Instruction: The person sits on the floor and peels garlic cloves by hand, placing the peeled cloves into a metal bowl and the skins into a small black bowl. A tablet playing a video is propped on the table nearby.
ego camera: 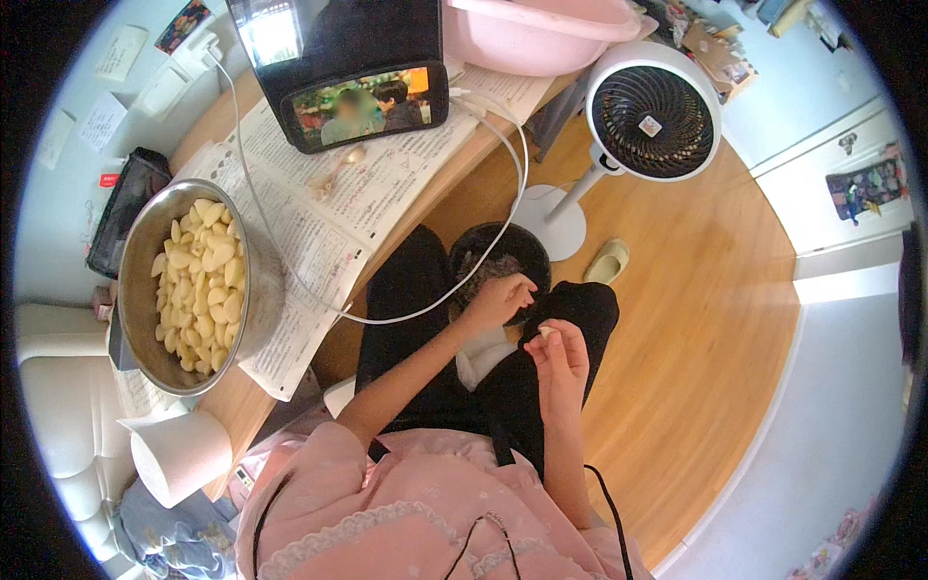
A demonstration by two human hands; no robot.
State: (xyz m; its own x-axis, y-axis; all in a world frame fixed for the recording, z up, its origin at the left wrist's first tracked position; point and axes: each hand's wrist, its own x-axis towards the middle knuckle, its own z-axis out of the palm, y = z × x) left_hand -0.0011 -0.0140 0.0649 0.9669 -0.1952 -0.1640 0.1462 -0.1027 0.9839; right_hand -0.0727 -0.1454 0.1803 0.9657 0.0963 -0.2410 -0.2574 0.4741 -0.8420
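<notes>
My left hand (500, 299) is over a black bin (533, 250) on the floor, its fingers curled; whether it holds anything is too small to tell. Between the thumb and fingers of my right hand (562, 355), above my knee, is a small pale peeled garlic clove (547, 331). The bin holds greyish papery scraps (500, 268). On the desk at the left stands a steel bowl (243, 290) with many peeled garlic cloves (203, 268). Some unpeeled garlic pieces (322, 185) lie on the printed sheets (290, 210) below the phone.
A phone (366, 109) playing video leans on a dark tablet or screen (348, 36). Its white cable (406, 320) loops off the desk over my lap. A pink basin (536, 36), a paper roll (181, 453), a white fan (652, 116) and a slipper (607, 261) are around.
</notes>
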